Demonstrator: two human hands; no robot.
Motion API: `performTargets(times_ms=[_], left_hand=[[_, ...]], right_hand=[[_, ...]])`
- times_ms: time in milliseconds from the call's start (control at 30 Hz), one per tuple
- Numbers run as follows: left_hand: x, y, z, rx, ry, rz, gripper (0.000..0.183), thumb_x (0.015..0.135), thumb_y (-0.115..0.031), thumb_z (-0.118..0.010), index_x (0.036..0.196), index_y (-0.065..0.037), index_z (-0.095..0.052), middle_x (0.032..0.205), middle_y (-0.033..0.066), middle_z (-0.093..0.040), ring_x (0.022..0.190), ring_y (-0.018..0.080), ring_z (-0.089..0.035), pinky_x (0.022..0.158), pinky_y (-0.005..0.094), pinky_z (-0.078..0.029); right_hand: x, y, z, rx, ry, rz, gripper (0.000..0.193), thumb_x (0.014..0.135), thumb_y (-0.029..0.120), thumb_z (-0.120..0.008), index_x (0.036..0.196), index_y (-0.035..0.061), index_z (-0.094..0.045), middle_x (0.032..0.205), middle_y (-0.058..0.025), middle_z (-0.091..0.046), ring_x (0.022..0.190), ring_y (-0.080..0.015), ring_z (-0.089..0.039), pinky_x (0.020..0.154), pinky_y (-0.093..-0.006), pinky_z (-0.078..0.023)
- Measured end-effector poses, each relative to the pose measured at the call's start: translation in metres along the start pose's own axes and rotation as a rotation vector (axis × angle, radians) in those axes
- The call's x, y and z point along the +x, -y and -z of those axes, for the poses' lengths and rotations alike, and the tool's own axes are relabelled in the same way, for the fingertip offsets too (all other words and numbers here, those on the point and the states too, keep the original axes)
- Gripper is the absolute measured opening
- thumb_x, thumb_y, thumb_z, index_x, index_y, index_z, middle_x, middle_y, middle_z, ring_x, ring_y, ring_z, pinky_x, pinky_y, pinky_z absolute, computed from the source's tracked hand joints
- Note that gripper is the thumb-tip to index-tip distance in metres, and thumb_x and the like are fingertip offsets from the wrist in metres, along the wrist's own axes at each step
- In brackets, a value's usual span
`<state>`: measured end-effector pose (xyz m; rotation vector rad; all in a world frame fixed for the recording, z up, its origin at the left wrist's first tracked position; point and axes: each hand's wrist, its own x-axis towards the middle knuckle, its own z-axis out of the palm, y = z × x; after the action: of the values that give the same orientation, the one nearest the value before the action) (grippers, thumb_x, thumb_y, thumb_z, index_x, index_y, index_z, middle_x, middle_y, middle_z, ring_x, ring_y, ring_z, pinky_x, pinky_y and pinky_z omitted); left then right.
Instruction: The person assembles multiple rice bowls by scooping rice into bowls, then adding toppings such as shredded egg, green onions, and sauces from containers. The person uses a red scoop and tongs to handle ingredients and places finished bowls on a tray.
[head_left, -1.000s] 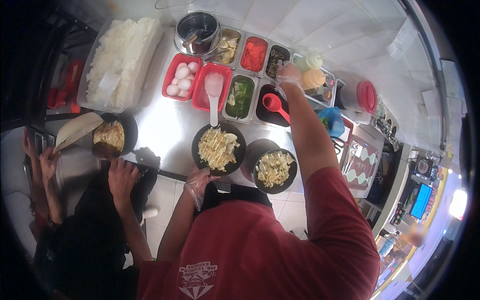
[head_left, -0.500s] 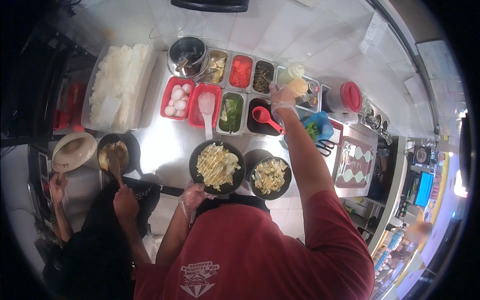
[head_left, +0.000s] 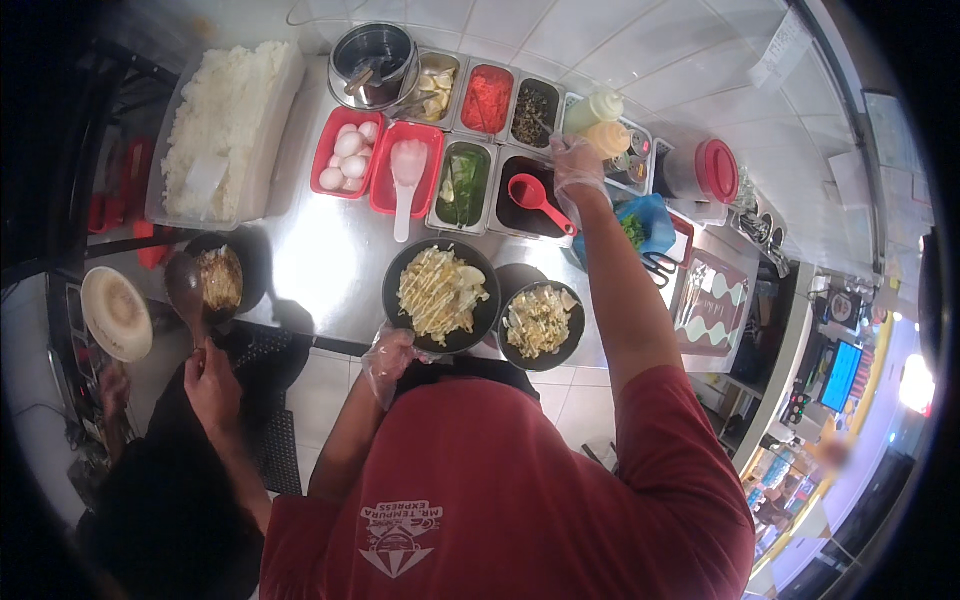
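My left hand (head_left: 390,352), in a clear plastic glove, grips the near left rim of a dark bowl (head_left: 388,290). Egg-like food (head_left: 440,295) with pale sauce drizzled over it fills that bowl. To its right stands a smaller dark bowl (head_left: 575,345) of similar food. Reaching far over the counter, my gloved right hand (head_left: 578,163) is closed against a squeeze bottle (head_left: 606,140) of orange-yellow sauce; some fingers are hidden. A paler greenish squeeze bottle (head_left: 600,108) stands just behind. Below the hand, a red scoop (head_left: 535,198) rests on a dark-filled metal pan (head_left: 510,215).
At left, a co-worker's hand (head_left: 212,385) holds a brown spoon (head_left: 187,290) at a dark pan (head_left: 250,270); their other hand holds a pale lid (head_left: 115,315). Along the back are a rice tub (head_left: 272,180), eggs (head_left: 350,155), ingredient pans and a pot (head_left: 345,50). Scissors (head_left: 660,268) lie at right.
The view has tilted, so the counter sits higher in the picture. Both my hands keep their places at the bowl and bottle. The co-worker's lid and spoon have moved left.
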<state>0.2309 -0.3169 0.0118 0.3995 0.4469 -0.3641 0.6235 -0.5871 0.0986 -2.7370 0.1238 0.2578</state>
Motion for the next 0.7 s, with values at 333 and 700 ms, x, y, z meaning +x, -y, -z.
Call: performTargets(times_ms=[333,700], left_hand=[[0.02,-0.066,-0.121,0.071,0.191,-0.075,0.063,0.095,-0.022,-0.065,0.149,0.004,-0.043,0.138,0.0226,-0.061,0.128,0.0368,-0.061,0.1,0.0536,-0.056],[0.101,-0.118,-0.226,0.187,0.355,-0.165,0.068,0.1,-0.021,-0.063,0.158,-0.009,-0.03,0.15,0.0173,-0.051,0.131,0.0337,-0.059,0.1,0.0477,-0.06]], right_hand=[[-0.043,0.042,0.119,0.151,-0.151,0.156,0.045,0.098,0.043,-0.064,0.116,0.0029,-0.072,0.111,-0.025,-0.072,0.108,-0.0434,-0.068,0.093,-0.0472,-0.051],[-0.149,0.074,0.222,0.351,0.073,0.447,0.032,0.099,0.028,-0.071,0.11,-0.0019,-0.071,0.081,-0.0143,-0.068,0.073,-0.0209,-0.06,0.073,-0.0365,-0.051]])
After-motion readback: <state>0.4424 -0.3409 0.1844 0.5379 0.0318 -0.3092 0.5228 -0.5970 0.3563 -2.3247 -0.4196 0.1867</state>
